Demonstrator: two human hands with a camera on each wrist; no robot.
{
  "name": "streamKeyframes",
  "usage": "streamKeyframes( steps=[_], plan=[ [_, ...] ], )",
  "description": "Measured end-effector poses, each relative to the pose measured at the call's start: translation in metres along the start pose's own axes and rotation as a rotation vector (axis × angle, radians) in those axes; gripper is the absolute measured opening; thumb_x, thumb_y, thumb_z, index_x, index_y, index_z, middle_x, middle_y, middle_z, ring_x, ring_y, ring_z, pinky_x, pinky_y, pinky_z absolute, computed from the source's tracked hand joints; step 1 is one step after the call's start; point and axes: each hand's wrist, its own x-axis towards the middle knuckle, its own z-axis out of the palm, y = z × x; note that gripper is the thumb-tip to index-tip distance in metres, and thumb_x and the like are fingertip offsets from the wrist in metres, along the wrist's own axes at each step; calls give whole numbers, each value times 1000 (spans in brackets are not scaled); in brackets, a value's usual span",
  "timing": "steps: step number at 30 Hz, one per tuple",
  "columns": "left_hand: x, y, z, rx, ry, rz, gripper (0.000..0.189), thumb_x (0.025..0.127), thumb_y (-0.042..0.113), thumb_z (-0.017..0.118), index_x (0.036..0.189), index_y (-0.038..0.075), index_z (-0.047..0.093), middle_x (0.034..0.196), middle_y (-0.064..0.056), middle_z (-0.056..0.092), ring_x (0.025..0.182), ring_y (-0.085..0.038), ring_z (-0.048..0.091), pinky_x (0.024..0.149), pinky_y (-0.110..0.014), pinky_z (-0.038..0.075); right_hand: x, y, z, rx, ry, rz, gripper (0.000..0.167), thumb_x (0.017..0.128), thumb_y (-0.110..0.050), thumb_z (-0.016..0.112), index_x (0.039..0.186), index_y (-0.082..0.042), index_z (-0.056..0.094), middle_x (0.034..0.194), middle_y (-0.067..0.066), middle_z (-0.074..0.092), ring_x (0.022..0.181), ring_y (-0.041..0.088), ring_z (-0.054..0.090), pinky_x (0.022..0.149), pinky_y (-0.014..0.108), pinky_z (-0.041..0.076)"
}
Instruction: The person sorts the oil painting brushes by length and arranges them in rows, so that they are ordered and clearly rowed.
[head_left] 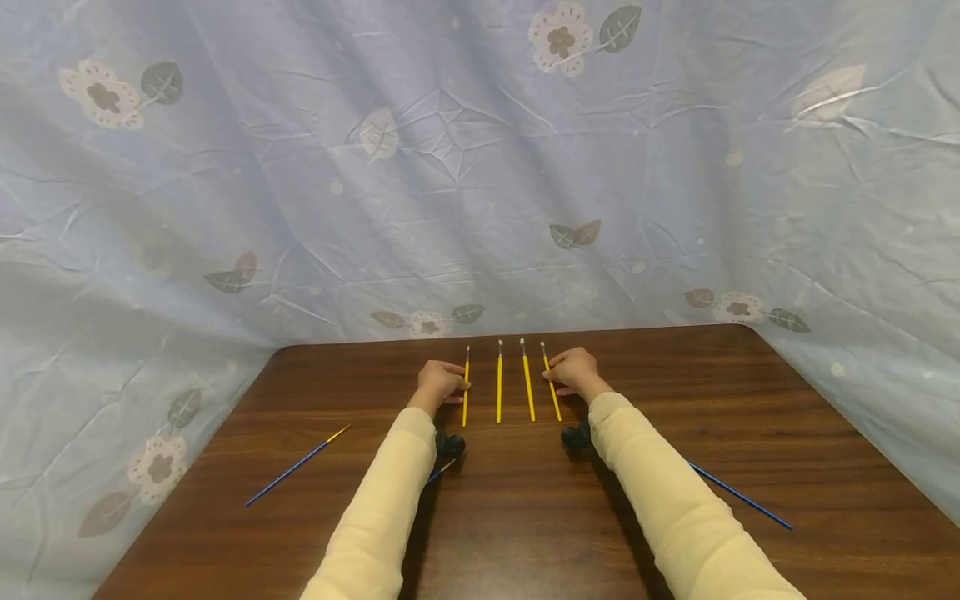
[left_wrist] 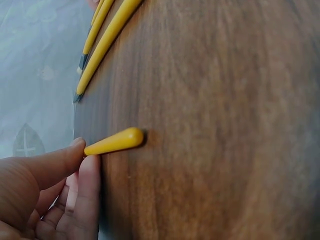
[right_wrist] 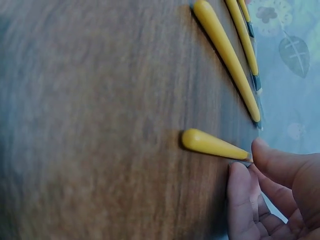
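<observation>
In the head view, several yellow-handled paintbrushes stand in a row near the table's far edge, bristles pointing away. My left hand (head_left: 441,382) pinches the leftmost yellow paintbrush (head_left: 465,408) between thumb and fingers. At the other end of the row, my right hand (head_left: 576,371) pinches the rightmost yellow paintbrush (head_left: 556,406), which slants slightly. Two more yellow paintbrushes, one left (head_left: 499,392) and one right (head_left: 529,392), lie between the hands, untouched. Both wrist views show a rounded handle end, left (left_wrist: 117,141) and right (right_wrist: 212,144), sticking out past the fingertips, close over the wood.
A blue paintbrush (head_left: 292,468) lies on the brown table (head_left: 525,533) at the left, another (head_left: 742,496) at the right. A third blue brush (head_left: 442,471) is partly hidden by the left sleeve. Behind the table hangs a flowered cloth (head_left: 480,208).
</observation>
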Motion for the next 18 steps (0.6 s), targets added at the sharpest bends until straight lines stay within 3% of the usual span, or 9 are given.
streamKeyframes(
  steps=[11, 18],
  plan=[
    [3, -4, 0, -13, 15, -6, 32, 79, -9, 75, 110, -1, 72, 111, -19, 61, 78, -24, 66, 55, -29, 58, 1, 0, -1, 19, -21, -20, 35, 89, -7, 71, 121, 5, 64, 114, 22, 63, 102, 33, 63, 61, 32, 59],
    [3, -3, 0, -9, 13, 5, 32, 79, -8, 75, 110, 0, 72, 115, -19, 60, 80, -23, 66, 55, -28, 58, -7, -11, -21, 58, -81, -67, 38, 92, -7, 67, 125, 9, 59, 121, 27, 60, 112, 40, 59, 71, 38, 59]
  ],
)
